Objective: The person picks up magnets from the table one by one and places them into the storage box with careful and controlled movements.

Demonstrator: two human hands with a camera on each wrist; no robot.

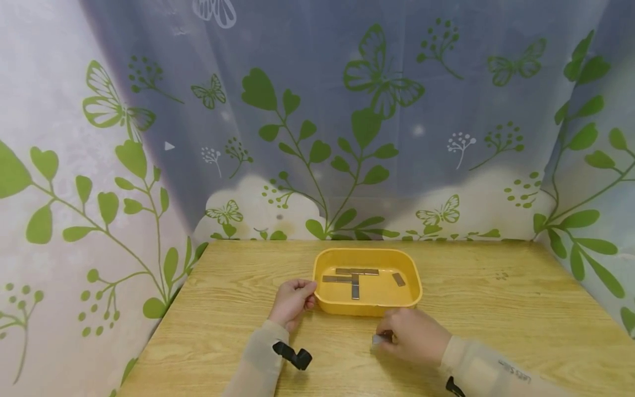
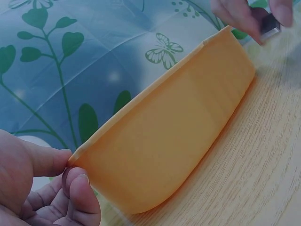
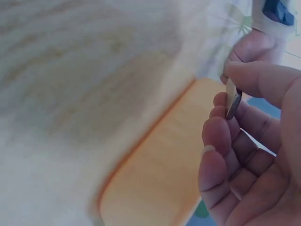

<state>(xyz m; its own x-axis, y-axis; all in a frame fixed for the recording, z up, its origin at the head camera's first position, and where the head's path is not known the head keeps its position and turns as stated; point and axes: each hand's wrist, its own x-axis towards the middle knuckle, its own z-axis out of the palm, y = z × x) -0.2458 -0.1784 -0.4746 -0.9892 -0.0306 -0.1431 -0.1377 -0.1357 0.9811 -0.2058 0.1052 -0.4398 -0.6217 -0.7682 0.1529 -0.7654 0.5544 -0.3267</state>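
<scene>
We are pinching the tray's (image 1: 367,255) left rim with our left hand (image 1: 292,300) to steady it near the table's (image 1: 496,309) far edge, while our right hand (image 1: 414,335) is gripping a small metal strip (image 1: 378,339) between thumb and fingertips just before the tray's front wall, beside the strips (image 1: 354,277) already lying inside.

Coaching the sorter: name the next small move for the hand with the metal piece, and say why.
Probably lift the metal piece, pinched by the right hand, over the near rim into the yellow tray: similar pieces lie inside, and the left hand pinches its rim.
</scene>
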